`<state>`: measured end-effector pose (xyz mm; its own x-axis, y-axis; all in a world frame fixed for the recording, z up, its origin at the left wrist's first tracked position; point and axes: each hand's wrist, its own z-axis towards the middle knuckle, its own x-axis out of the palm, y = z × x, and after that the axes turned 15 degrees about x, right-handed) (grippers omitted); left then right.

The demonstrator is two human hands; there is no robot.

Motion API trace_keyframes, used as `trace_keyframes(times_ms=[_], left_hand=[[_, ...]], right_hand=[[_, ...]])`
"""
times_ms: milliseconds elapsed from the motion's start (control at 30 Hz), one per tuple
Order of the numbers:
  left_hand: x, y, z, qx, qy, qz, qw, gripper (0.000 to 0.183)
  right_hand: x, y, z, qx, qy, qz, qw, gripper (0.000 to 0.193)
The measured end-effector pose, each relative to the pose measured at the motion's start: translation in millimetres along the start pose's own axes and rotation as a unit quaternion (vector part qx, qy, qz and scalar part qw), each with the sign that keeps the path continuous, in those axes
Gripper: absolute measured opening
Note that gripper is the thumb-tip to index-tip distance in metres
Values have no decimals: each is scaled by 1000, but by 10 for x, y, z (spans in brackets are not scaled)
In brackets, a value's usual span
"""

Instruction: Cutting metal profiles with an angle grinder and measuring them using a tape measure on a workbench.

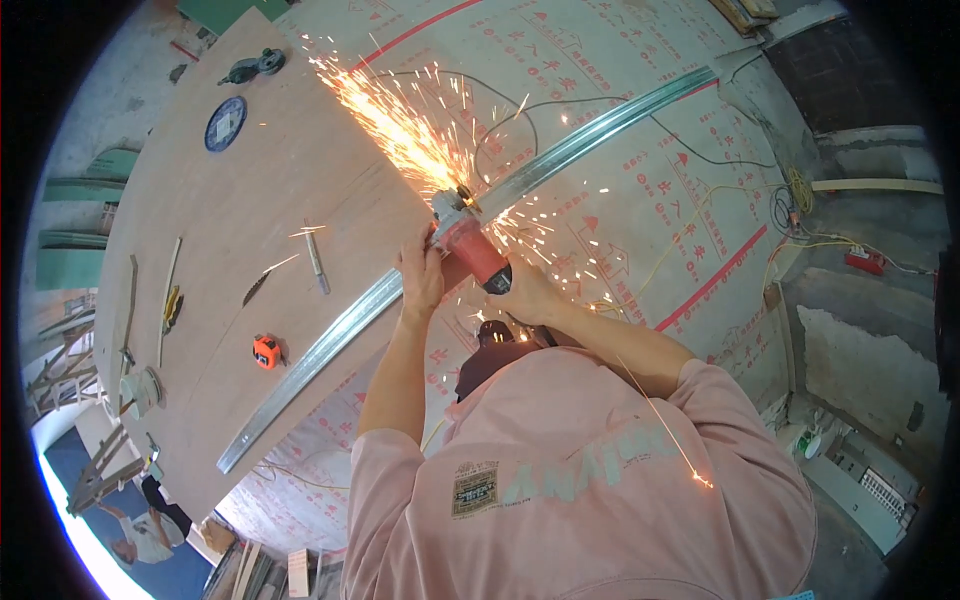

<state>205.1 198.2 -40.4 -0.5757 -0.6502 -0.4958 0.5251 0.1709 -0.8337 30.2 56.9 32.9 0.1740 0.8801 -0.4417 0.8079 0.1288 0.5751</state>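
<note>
Gleaming silver channel meets red, grey-headed, sparking grinder.

A red cylindrical angle grinder with a grey head, sparking brightly, is angled across a long silvery metal channel slanting lower left to upper right.

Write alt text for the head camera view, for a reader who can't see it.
A person's right hand grips a red angle grinder against a long silvery metal channel, throwing bright sparks toward the upper left, with the left hand by the grinder's head. The channel crosses a wooden board, where an orange tape measure rests.
</note>
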Motion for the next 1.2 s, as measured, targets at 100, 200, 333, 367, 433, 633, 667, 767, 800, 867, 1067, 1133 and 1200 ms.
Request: trace_keyframes(times_ms=[100, 200, 333, 367, 433, 633, 667, 767, 800, 867, 1067, 1133, 1200], left_hand=[[18, -62, 29, 15, 65, 72, 995, 53], [26, -235, 101, 5, 116, 98, 988, 56], [4, -33, 16, 70, 73, 142, 985, 64], [16, -23, 22, 69, 76, 138, 985, 62], [68, -64, 52, 64, 72, 140, 986, 62], [39, -29, 29, 55, 69, 149, 985, 54], [32, -10, 25, 51, 75, 142, 986, 56], [54, -103, 51, 48, 76, 158, 983, 56], [55, -99, 43, 47, 76, 158, 983, 56], [58, -89, 28, 54, 52, 149, 986, 60], [60, -134, 82, 57, 66, 121, 989, 60], [74, -147, 82, 62, 64, 129, 988, 60], [82, -104, 59, 65, 61, 138, 986, 60]], right_hand=[[50, -90, 92, -4, -13, 5, 1000, 65], [33, -72, 107, 6, -16, 10, 1000, 64], [-20, 77, 14, -14, -11, 0, 1000, 61], [-27, 69, 7, -11, -13, 2, 1000, 61], [-51, 80, -4, -5, -17, -12, 1000, 60], [-106, 109, -120, -26, 6, 36, 999, 62], [-106, 103, -128, -26, 5, 36, 999, 62], [-99, 67, -138, -21, -11, 18, 1000, 64], [-80, 60, -140, -17, -11, 20, 1000, 64], [-41, 36, -125, -13, -11, 23, 1000, 64], [-94, 68, -86, 28, 11, -3, 1000, 65], [-94, 57, -61, 22, 3, -12, 1000, 69], [-101, 89, -105, 19, 5, -7, 1000, 70]])
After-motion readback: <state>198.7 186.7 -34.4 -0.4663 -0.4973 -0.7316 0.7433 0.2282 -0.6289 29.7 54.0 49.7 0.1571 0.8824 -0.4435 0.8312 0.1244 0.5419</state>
